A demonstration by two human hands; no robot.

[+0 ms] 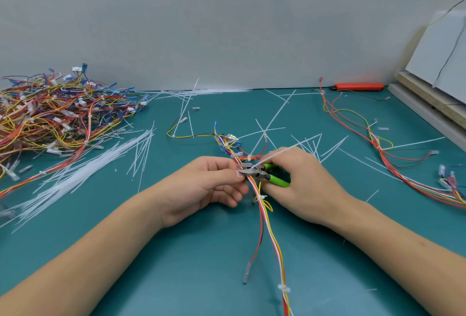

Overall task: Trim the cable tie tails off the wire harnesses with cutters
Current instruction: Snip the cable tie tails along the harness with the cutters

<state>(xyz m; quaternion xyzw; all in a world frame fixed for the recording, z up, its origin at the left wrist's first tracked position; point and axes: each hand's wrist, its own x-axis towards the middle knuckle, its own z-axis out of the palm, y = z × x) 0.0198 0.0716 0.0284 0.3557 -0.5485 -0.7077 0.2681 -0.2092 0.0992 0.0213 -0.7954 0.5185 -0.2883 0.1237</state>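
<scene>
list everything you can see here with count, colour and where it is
wire harness: one, red, yellow and white, centre, pinched by left hand
cutters: one, green handles, in right hand at the harness
cable tie tail: one, white, sticking up at the cutters
harness pile: many, multicoloured, far left
loose harness: one, mostly red, right
cable ties: many, white, bundled left and scattered
knife-like tool: one, orange, back right
mat: one, teal
boards: stacked, pale, right edge
left hand
right hand

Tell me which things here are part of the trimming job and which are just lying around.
In use: green-handled cutters, wire harness, its cable tie tail, left hand, right hand.
Lying about: harness pile, loose ties, orange tool.
</scene>
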